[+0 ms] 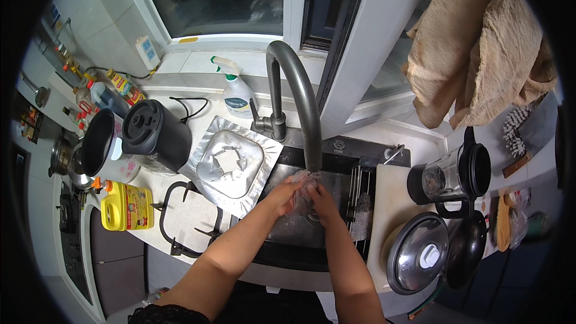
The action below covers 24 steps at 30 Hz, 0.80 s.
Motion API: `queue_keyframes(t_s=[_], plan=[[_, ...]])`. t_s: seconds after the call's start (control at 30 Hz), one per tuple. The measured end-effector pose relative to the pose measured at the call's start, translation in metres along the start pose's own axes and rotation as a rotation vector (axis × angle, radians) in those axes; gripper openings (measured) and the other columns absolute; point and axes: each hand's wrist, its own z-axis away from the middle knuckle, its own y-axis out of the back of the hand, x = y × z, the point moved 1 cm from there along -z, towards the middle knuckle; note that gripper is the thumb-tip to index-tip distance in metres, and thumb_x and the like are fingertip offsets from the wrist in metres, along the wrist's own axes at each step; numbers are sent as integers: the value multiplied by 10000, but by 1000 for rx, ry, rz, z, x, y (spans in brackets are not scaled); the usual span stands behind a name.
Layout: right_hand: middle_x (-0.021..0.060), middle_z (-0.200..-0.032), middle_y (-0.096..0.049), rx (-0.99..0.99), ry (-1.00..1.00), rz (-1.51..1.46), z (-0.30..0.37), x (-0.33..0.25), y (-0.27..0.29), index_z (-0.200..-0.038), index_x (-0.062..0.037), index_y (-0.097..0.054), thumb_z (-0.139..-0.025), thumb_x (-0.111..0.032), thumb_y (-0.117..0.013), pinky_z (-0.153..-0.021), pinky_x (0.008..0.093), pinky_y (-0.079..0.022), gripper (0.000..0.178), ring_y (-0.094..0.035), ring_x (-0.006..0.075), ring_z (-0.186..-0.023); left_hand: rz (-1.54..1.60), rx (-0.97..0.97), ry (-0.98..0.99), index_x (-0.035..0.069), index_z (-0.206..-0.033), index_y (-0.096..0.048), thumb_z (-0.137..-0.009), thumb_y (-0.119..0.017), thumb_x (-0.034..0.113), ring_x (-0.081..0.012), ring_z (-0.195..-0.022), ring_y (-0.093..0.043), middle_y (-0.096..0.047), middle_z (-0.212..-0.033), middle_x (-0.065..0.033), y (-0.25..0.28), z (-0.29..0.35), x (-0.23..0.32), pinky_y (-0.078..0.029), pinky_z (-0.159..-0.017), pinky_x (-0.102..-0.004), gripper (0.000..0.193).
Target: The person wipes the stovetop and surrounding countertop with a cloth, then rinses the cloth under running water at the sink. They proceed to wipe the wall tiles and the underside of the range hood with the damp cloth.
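Both of my hands are low in the dark sink (282,261), just under the spout of the grey gooseneck faucet (294,78). Between them is a pale, crumpled, wet-looking thing (304,197); whether it is a cloth or thin plastic I cannot make out. My left hand (283,198) grips it from the left, fingers curled inward. From the right, my right hand (324,204) closes on the same thing. The faucet's mouth hangs right above the fingers and partly covers them.
A foil liner (210,189) and a black burner grate (174,243) lie left of the sink, near a yellow jug (127,207), black appliance (157,138) and spray bottle (238,99). Right are a cutting board (384,204), blender jug (441,180) and pot lid (414,252). Brown cloths (456,42) hang above.
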Motion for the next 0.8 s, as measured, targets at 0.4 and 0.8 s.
queue_keyframes(t_s=[0.4, 0.8], plan=[[97, -1108, -618, 146, -179, -160, -7, 45, 41, -1175, -23, -603, -781, 40, -626, -769, 305, -521, 399, -624, 193, -948, -235, 47, -96, 39, -1186, -560, -975, -461, 74, -165, -889, -649, -652, -1067, -94, -14, 19, 29, -542, -767, -289, 235], [34, -995, -639, -261, 316, 309, -25, -12, 18, -1131, -42, -604, -737, 37, -646, -827, 283, -479, 404, -608, 157, -922, -774, -68, -24, 19, -1066, -647, -912, -613, 135, -93, -774, -605, -676, -935, -32, -29, 29, 62, -489, -697, -237, 196]])
